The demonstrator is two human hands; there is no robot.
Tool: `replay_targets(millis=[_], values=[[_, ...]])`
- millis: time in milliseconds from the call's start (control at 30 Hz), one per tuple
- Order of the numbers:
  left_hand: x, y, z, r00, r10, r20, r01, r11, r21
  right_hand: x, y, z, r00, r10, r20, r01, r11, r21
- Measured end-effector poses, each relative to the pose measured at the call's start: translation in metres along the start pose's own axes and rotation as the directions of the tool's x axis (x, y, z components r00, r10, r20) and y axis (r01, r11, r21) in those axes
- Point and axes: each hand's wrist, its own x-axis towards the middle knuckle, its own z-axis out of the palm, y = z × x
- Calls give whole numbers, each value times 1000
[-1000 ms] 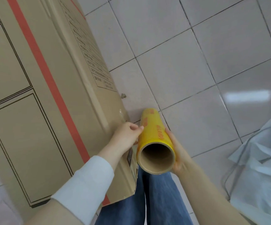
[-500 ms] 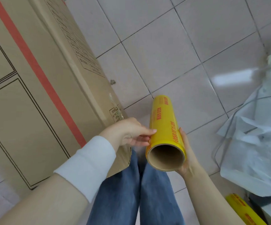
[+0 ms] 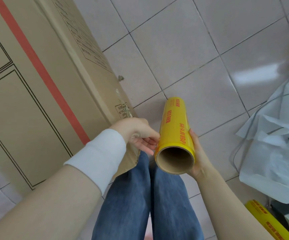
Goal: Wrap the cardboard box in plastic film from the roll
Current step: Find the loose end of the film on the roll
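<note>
A tall cardboard box (image 3: 36, 87) with a red stripe and black line print fills the left of the view, standing on the tiled floor. In front of my legs I hold a yellow roll of plastic film (image 3: 175, 134), its open cardboard core facing me. My right hand (image 3: 198, 156) cups the roll from underneath on its right side, fingers curled round it. My left hand (image 3: 140, 134), in a white cuff, touches the roll's left side with its fingertips, next to the box's near corner. Whether those fingertips pinch a film edge cannot be told.
Crumpled white plastic sheeting (image 3: 275, 149) with a thin cable lies on the floor at the right. A second yellow film roll (image 3: 268, 224) lies at the bottom right. Grey floor tiles (image 3: 183, 49) stretch ahead. My jeans-clad legs (image 3: 145, 201) stand below the roll.
The roll has drifted right, away from the box's corner. My left hand left the box edge and now fingers the roll's side. The view tilted, bringing the second roll into sight.
</note>
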Motion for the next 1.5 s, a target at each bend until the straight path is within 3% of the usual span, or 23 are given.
replay_targets(millis=[233, 500, 667, 1067, 1400, 1500], values=[[17, 3, 7, 999, 4, -38, -5, 1000, -31, 11, 2, -16, 1000, 4, -1, -4, 998, 61], [18, 6, 7, 995, 96, -22, -99, 959, -267, 19, 8, -28, 999, -31, 36, 24, 982, 189], [18, 3, 24, 991, 128, -43, -131, 987, -94, 21, 15, -35, 998, -48, 32, 39, 973, 229], [4, 3, 27, 996, 21, -84, -18, 999, 31, 22, 18, -31, 996, 9, 93, -27, 981, 192], [3, -8, 18, 999, -45, -29, 46, 999, 12, 25, 21, -29, 995, 47, 82, -62, 981, 182], [4, -10, 19, 997, -69, 20, 70, 995, -68, 23, 19, -32, 995, 68, 67, -78, 983, 168]])
